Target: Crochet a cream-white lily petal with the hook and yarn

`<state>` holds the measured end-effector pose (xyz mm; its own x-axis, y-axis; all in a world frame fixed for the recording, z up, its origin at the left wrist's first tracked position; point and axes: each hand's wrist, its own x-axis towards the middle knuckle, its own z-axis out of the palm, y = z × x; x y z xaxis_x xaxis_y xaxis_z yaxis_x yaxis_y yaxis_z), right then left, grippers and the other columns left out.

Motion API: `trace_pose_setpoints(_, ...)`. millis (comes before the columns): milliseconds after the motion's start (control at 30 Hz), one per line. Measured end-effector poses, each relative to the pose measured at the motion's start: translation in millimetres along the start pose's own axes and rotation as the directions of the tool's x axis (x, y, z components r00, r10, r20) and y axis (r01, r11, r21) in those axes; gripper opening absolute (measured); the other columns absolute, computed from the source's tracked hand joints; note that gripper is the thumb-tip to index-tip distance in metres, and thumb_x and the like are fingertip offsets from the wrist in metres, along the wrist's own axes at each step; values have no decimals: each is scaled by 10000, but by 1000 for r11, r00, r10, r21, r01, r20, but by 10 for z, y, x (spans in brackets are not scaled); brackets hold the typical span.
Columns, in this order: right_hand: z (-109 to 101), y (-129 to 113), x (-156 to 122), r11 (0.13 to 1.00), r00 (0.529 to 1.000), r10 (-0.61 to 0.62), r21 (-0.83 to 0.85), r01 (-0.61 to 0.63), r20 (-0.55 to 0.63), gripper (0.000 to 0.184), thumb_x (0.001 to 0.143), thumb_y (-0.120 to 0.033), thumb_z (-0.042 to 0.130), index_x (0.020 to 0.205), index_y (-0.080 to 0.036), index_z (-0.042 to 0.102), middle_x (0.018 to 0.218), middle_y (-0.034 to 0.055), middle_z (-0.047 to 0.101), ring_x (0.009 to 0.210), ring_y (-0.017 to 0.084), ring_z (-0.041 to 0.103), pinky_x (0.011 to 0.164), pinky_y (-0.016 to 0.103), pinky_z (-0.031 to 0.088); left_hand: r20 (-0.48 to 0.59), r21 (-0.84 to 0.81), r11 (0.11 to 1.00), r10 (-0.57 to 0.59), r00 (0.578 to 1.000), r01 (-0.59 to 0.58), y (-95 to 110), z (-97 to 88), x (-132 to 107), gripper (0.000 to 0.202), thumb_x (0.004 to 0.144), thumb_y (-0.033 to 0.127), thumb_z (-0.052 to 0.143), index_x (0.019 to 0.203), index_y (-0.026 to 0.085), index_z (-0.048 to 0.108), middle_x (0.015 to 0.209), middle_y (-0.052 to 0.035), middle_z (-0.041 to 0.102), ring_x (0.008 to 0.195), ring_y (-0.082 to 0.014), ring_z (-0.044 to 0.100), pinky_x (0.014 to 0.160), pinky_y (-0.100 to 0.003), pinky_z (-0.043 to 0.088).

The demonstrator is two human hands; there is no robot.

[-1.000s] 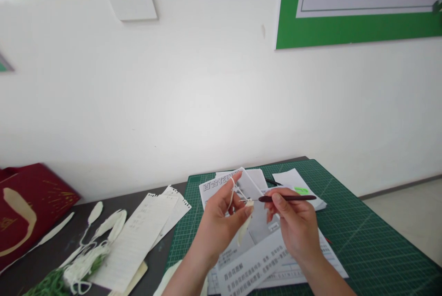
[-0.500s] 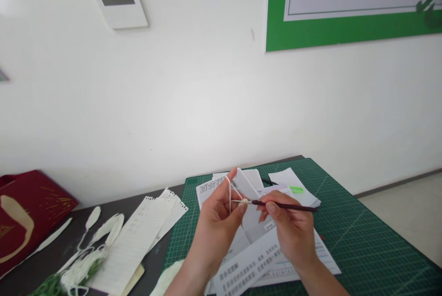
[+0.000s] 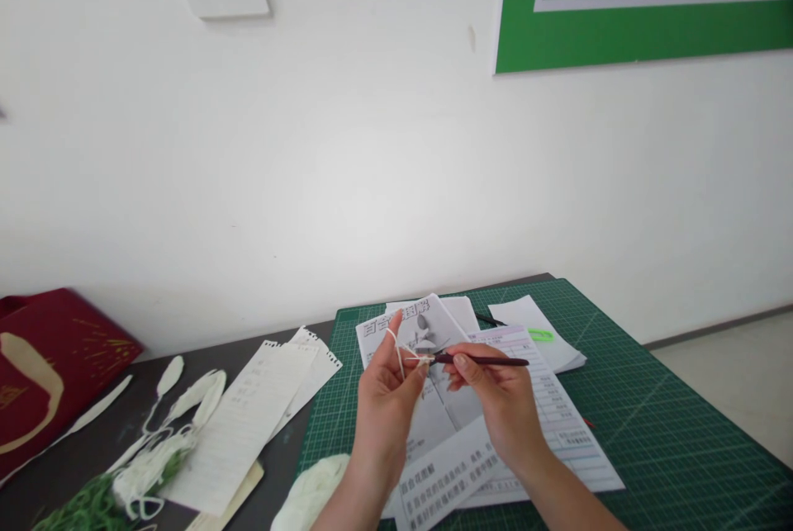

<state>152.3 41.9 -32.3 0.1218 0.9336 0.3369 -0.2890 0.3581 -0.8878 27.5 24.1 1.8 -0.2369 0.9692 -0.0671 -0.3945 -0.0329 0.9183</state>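
Between thumb and fingers, my left hand (image 3: 387, 395) pinches a small piece of white yarn work (image 3: 424, 358). A strand of white yarn (image 3: 396, 344) wraps around its raised index finger. My right hand (image 3: 499, 403) grips the dark handle of a crochet hook (image 3: 489, 360) like a pen. The hook's tip points left and meets the yarn at my left fingertips; the exact loop there is too small to make out. A ball of white yarn (image 3: 313, 491) lies beside my left forearm, partly hidden by it.
Printed sheets (image 3: 449, 465) lie under my hands on a green cutting mat (image 3: 657, 424). A bright green clip (image 3: 540, 335) sits at the right. Leftward are handwritten notes (image 3: 248, 407), white crocheted pieces (image 3: 201, 399), green yarn (image 3: 87, 506) and a red bag (image 3: 55, 374). A white wall stands behind.
My right hand and the hook have moved left, closer to my left hand. The left index finger's yarn loop sits lower and slacker. The camera view has shifted slightly.
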Motion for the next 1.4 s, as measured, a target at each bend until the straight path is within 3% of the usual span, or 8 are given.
trace_pose_setpoints(200,16,10,-106,960,971,-217,-159,231,99,219,794,-90,652,922,-236,754,792,46,745,702,187,686,643,314,589,-12,-81,991,-104,995,102,-95,-69,22,919,615,153,814,1425,250,392,617,64,586,560,-90,516,587,-213,397)
trace_pose_setpoints(267,7,30,-139,853,888,-397,-263,450,231,358,780,-12,610,1038,-231,725,865,77,744,792,216,685,692,352,585,-12,-137,983,-126,992,123,-87,-53,-4,969,611,137,803,1451,253,334,637,61,606,568,-102,545,598,-229,415)
trace_pose_setpoints(400,-50,55,-147,490,614,-597,-372,788,516,508,823,2,513,1300,-167,552,1019,157,717,914,261,679,703,397,597,24,-206,961,-182,983,183,8,-51,-38,1043,595,78,784,1477,182,236,648,54,625,577,-110,564,614,-242,431)
trace_pose_setpoints(467,-65,42,-134,479,587,-603,-343,808,540,481,847,-16,502,1298,-173,551,1051,155,707,949,263,675,719,400,601,79,-200,949,-233,969,245,79,-91,-30,1039,600,57,777,1472,128,217,639,46,628,547,-97,538,567,-222,404)
trace_pose_setpoints(633,-4,-35,-133,800,812,-472,-220,559,344,375,822,10,571,1083,-232,687,906,76,715,804,202,683,644,327,593,169,-145,934,-301,939,325,198,-221,17,1012,595,28,780,1451,73,242,595,48,613,470,-62,441,469,-194,308)
trace_pose_setpoints(733,31,-60,-144,895,882,-371,-141,423,291,322,823,-11,587,1020,-233,712,890,64,720,776,189,685,615,298,589,189,-93,945,-293,937,314,217,-255,34,1018,609,38,778,1467,130,238,617,28,629,487,-74,462,486,-205,311)
trace_pose_setpoints(1133,-5,-89,-99,996,980,-82,-32,89,183,143,826,-180,663,915,-260,741,754,3,709,567,118,631,521,225,527,211,-7,951,-300,930,309,285,-236,-32,1062,659,85,775,1497,212,135,634,29,615,600,-135,570,618,-266,414)
trace_pose_setpoints(1400,-75,-80,-88,1000,982,-18,5,17,188,114,842,-219,664,910,-267,742,741,-6,697,598,109,636,562,214,522,248,13,949,-308,918,315,296,-245,-23,1024,684,81,763,1494,274,168,598,64,527,492,-72,414,446,-199,282)
